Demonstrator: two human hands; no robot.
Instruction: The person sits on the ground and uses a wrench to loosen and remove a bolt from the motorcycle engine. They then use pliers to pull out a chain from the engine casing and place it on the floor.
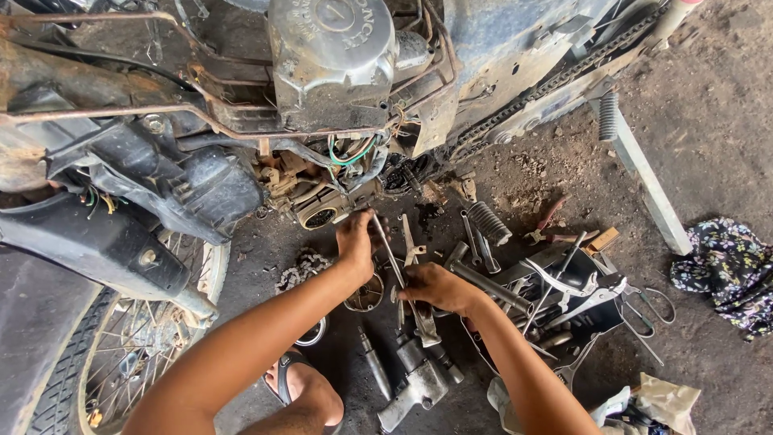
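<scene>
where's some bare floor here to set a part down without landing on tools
Bare floor lies right of the kickstand, above the floral cloth. It is crowded around both hands, left hand and right hand, and the tool pile.

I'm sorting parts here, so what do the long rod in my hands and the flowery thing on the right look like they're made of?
Long rod, held by left hand and right hand: apparently bare steel, grey sheen. Flowery thing: cloth, soft crumpled folds.

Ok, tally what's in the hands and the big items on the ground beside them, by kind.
Long metal rod, held by left hand and right hand: 1
Air impact tool: 1
Scissors: 1
Floral cloth: 1
Total: 4
</scene>
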